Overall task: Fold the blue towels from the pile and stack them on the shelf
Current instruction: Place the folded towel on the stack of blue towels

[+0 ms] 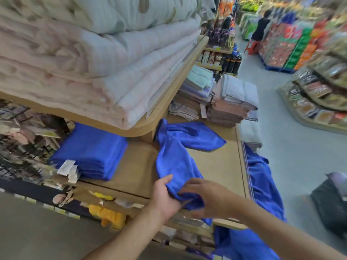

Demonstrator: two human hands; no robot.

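Two bare hands show: the left hand (165, 194) and the right hand (208, 196). There are two light wooden shelves, the lower shelf (212, 166) and the upper shelf (137, 131). One loose bright-blue cloth towel (174, 156) is on the lower shelf, and one stack of folded blue towels (92, 149), its layers too blurred to count. Two white paper tags (67, 168) sit at that stack's corner. More blue cloth (261, 177) hangs off the shelf's right edge, the number of pieces unclear. At least three thick pale folded quilts (93, 62) are piled up. Two stacks of pale folded towels stand at the far end, a mint-topped stack (197, 85) and a grey-topped stack (232, 102). In the aisle are one person in dark clothes (261, 27) and one red plastic stool (252, 46).
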